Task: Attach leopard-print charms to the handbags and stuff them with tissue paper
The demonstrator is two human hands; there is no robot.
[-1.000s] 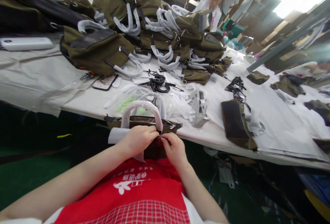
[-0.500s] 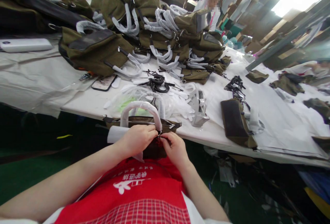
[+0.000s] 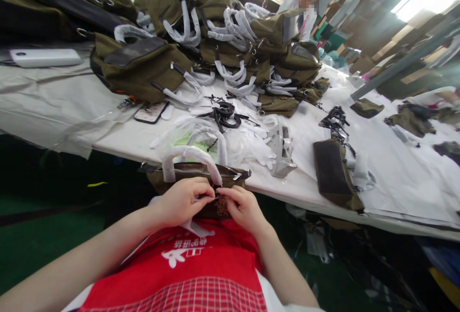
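Observation:
An olive-green handbag (image 3: 230, 170) stands upright against my front at the table edge, with a zip along its top. Its handle (image 3: 192, 151) is wrapped in white. At the handle's near right end, my left hand (image 3: 189, 202) is closed, thumb and forefinger pinched; what lies between them is too small to make out. Facing it, my right hand (image 3: 246, 209) pinches at the top of a brown spotted tag (image 3: 223, 205) hanging against the bag's front. The fingertips of both hands almost meet below the handle. A loose white wrapping strip (image 3: 197, 228) hangs under my left hand.
Olive bags (image 3: 140, 67) are piled across the back. Black straps (image 3: 226, 114), a phone (image 3: 151, 112), clear plastic (image 3: 176, 132) and a grey metal device (image 3: 282, 151) lie nearer. Another bag (image 3: 330, 170) rests at right. A person (image 3: 307, 3) is behind the pile.
My left hand has moved slightly left and down, away from the handle end. The spotted tag shows more clearly between my hands. The whole view has shifted a little.

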